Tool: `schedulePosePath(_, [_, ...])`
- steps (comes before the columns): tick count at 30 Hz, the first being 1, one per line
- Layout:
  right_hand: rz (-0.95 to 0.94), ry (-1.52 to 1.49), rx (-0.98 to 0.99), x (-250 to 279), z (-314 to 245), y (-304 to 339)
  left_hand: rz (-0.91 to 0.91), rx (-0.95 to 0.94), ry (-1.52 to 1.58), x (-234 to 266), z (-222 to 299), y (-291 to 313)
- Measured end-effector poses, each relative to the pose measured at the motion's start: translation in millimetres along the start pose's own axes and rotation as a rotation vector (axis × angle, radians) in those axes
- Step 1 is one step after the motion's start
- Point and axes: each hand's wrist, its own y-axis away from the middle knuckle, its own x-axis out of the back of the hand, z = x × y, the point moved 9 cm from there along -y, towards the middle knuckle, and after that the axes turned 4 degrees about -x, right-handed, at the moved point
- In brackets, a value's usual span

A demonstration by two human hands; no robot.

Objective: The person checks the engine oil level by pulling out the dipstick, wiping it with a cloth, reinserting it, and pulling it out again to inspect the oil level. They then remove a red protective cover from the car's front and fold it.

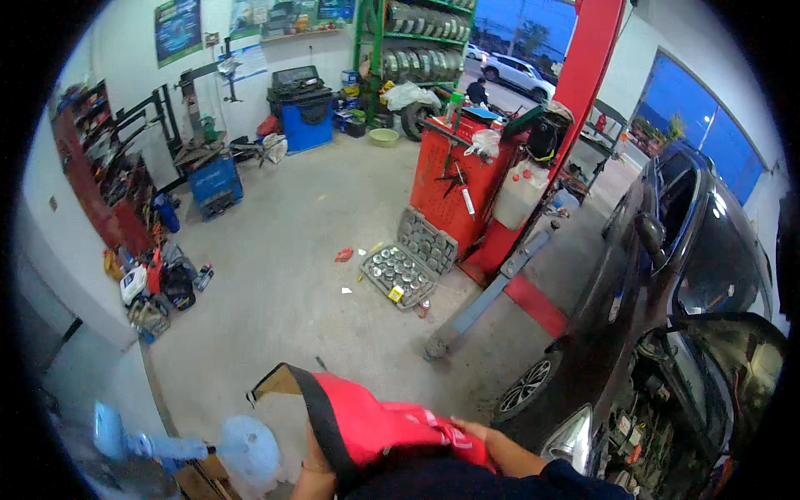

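Note:
A red cover with a black border and a grey-tan underside is bunched up close in front of my body. My right hand grips its right side, the fingers folded into the red cloth. My left hand reaches up under the black border at the left; its fingers are hidden behind the cover. The left part of the cover stands up and curls over, showing its pale inside. Just right of my right forearm is the front of a dark car, its engine bay exposed.
A grey socket case lies spread on the floor by a red tool cabinet. A lift arm reaches out from the red post. Bottles and bags sit along the left wall. A blue water-bottle-like object is beside my left arm.

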Motion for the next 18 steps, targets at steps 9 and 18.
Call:
schedulePosePath(9, [-0.2, -0.4, 0.227, -62.2, -216.1, -27.5, -0.017, 0.212, -0.105, 49.5, 136.0, -260.7])
schedulePosePath(18, [-0.359, -0.579, 0.874, -76.7, -565.3, -13.3, 0.093, 0.653, -0.325, 148.9, 205.8, -458.1])
